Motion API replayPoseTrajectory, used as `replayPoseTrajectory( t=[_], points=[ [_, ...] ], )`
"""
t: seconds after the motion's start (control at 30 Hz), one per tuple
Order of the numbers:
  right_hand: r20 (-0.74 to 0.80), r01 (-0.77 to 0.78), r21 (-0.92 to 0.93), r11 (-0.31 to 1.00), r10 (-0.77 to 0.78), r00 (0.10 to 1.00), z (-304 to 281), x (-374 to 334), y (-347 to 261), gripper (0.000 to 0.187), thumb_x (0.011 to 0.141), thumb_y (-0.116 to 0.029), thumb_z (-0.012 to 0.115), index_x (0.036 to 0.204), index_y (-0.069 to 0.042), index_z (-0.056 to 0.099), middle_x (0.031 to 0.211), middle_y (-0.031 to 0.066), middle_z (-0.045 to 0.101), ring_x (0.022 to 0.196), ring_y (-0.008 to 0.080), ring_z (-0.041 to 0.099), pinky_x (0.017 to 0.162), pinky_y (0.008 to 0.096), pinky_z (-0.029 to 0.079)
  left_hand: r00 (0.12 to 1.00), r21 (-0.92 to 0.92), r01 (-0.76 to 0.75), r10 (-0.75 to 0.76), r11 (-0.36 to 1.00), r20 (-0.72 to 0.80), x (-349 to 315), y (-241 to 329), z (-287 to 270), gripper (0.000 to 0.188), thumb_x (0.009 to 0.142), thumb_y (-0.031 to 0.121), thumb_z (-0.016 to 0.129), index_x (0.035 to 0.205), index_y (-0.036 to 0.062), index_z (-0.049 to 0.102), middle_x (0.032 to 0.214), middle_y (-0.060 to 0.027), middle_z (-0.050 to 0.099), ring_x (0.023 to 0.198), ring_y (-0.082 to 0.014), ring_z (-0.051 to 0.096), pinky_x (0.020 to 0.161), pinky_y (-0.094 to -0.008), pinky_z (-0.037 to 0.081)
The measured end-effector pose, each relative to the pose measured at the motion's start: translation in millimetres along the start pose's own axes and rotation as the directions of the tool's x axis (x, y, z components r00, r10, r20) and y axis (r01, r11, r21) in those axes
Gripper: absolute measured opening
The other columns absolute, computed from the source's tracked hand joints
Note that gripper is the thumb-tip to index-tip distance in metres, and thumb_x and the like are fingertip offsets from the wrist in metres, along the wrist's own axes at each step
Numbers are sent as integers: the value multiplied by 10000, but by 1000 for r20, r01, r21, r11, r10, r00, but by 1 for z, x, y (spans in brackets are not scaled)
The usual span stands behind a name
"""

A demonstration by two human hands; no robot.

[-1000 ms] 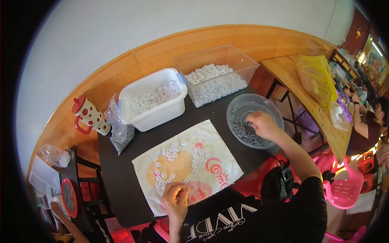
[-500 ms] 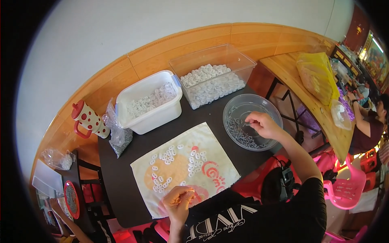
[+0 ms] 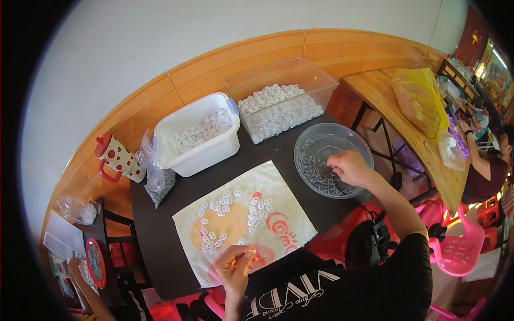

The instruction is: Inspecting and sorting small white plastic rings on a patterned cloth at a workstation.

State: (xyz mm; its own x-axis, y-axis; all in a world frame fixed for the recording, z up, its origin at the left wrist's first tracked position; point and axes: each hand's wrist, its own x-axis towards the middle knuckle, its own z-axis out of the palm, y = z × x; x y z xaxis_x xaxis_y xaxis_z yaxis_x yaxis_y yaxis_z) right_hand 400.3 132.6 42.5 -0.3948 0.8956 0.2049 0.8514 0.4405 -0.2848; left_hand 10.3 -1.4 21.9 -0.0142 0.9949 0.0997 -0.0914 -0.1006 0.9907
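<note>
My right hand (image 3: pixel 352 168) is inside the rim of a round clear tub (image 3: pixel 361 140), its fingers bent together over a heap of small grey screws or nails (image 3: pixel 316 174). Whatever the fingertips hold is too small to make out. Closer to me, my left hand (image 3: pixel 235 265) is in a pinch above the near edge of a pale printed cloth (image 3: pixel 276 187). A tiny thing may be between thumb and forefinger, but I cannot tell what. Small white oval plastic pieces with holes (image 3: pixel 212 236) are spread over the cloth in loose groups.
A white basin (image 3: pixel 211 155) and a clear box (image 3: pixel 289 120), both with white pieces, stand along the back. A plastic bag (image 3: pixel 159 184) of grey bits leans near a dotted tumbler (image 3: pixel 120 158). Other people work at tables on both sides; a yellow bag (image 3: pixel 420 101) sits at right.
My right hand has shifted slightly right and toward me within the tub, its fingers curling downward. My left hand stays nearly where it was.
</note>
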Motion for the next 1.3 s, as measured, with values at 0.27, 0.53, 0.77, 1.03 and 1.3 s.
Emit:
replayPoseTrajectory(
  t=[0.27, 0.53, 0.77, 1.03, 1.3],
  points=[
    [88, 53, -210, 976, -35, 996, -3, -5, -16, 143, 746, -31, 619, 879, -61, 573, 821, 116, 638, 857, 347, 629, 755, 458, 479, 999, -16, 21, -21, 1000, -38, 0, 0, 1, 77, 877, -66, 623, 920, -60, 686, 813, -95, 657, 646, -132, 621, 553, -218, 457],
    [-177, 197, -19, 980, -197, 964, 12, 15, 0, 222, 726, -22, 625, 941, -71, 604, 861, 113, 645, 875, 326, 638, 809, 440, 492, 1000, -29, 4, -5, 1000, -29, -3, -4, 1, 77, 879, -59, 630, 933, -60, 685, 814, -96, 660, 656, -132, 622, 553, -223, 455],
    [106, 278, -455, 846, -258, 960, 11, 23, -22, 209, 690, -54, 654, 890, -45, 593, 863, 127, 623, 892, 331, 627, 832, 405, 489, 998, -36, -2, 0, 999, -67, -6, -4, -1, 75, 887, -48, 635, 939, -57, 689, 813, -89, 663, 648, -135, 622, 553, -223, 456],
    [-285, 148, 129, 981, -106, 953, 6, 17, -2, 216, 790, 67, 596, 983, -30, 614, 895, 122, 637, 804, 253, 637, 692, 356, 497, 996, -201, 21, -38, 979, -79, 0, -3, -1, 80, 896, -11, 648, 944, -57, 693, 789, -105, 670, 614, -158, 627, 531, -242, 459],
    [-68, -104, 894, 436, 363, 929, -1, 13, -46, 190, 841, 25, 553, 1003, -18, 643, 861, 23, 598, 736, 86, 550, 620, 224, 431, 979, -522, 28, -129, 852, -158, 10, -24, -1, 145, 890, -29, 651, 1030, -46, 682, 827, -127, 691, 631, -171, 634, 549, -257, 477]
  ],
)
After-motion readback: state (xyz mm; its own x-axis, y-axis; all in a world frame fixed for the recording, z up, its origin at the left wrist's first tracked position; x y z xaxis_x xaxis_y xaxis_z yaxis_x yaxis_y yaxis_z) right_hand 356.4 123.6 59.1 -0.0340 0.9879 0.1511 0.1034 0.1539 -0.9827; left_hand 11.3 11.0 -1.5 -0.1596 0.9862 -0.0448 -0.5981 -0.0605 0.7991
